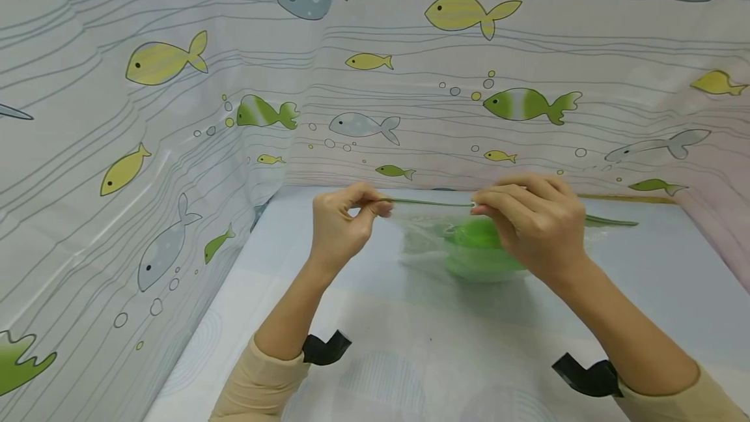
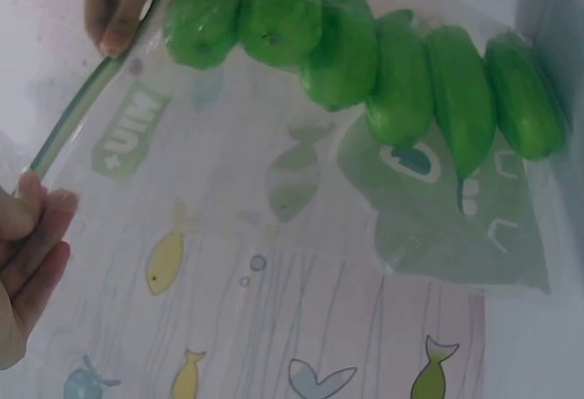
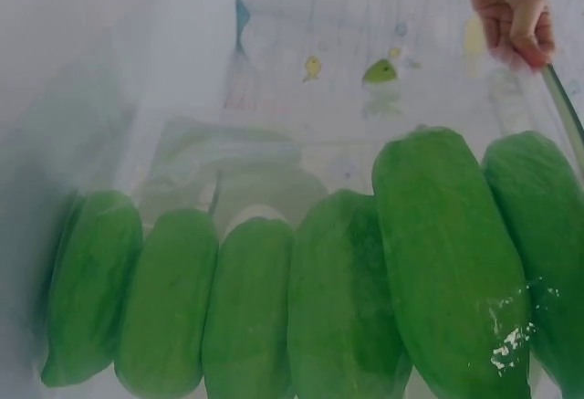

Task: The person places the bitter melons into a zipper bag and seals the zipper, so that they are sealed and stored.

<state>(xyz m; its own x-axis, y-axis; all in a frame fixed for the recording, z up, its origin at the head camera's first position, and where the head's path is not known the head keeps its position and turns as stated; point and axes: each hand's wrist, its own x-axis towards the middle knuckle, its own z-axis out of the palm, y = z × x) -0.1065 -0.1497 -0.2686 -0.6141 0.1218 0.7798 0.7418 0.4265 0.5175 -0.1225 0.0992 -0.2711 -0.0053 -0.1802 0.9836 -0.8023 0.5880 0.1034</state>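
A clear zip bag (image 1: 418, 233) with printed patches hangs from its green zip strip (image 1: 433, 202). Inside it lie several plump, elongated green pieces (image 2: 399, 84), side by side; cucumbers or unripe bananas, I cannot tell which. My left hand (image 1: 346, 223) pinches the strip's left end between thumb and fingers. Farther along, my right hand (image 1: 536, 223) pinches the strip, where a small white bit shows at its fingertips. Beyond that hand the strip runs on to the right. The right wrist view has the green pieces (image 3: 447, 253) up close, with the left hand (image 3: 516, 15) behind them.
Under the bag is a pale table (image 1: 375, 331) with faint round patterns. A white sheet (image 1: 410, 96) printed with fish stands as walls at the back and left. Black curved mounts (image 1: 327, 348) sit at both wrists, near the beige sleeves (image 1: 263, 379).
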